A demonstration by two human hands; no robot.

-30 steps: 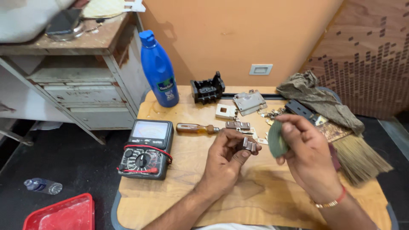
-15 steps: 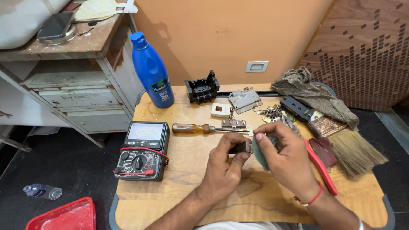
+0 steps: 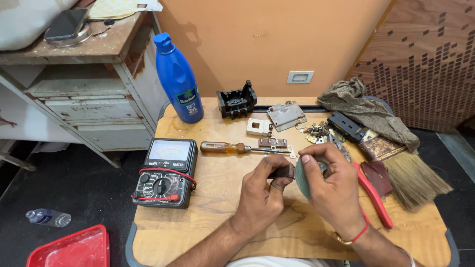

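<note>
My left hand point(image 3: 263, 195) pinches a small dark brown block-shaped part point(image 3: 283, 171) between thumb and fingers, above the middle of the wooden table point(image 3: 213, 222). My right hand point(image 3: 332, 190) holds a grey-green folded piece of abrasive sheet point(image 3: 301, 178) pressed against that part. A wooden-handled screwdriver point(image 3: 237, 147) lies just beyond my hands, its tip toward a small brown part point(image 3: 272, 143).
An analog multimeter point(image 3: 166, 172) with red leads sits at the left. A blue bottle point(image 3: 177, 79), black plastic housing point(image 3: 236, 102), metal plate point(image 3: 286, 115), white block point(image 3: 258, 127) and loose small metal pieces point(image 3: 314, 132) lie at the back. Red-handled pliers point(image 3: 373, 195), brush point(image 3: 413, 178) and cloth point(image 3: 363, 111) are at the right.
The view has shifted a little, and both hands have drifted slightly toward me and lower. They still hold the small part and the sheet together.
</note>
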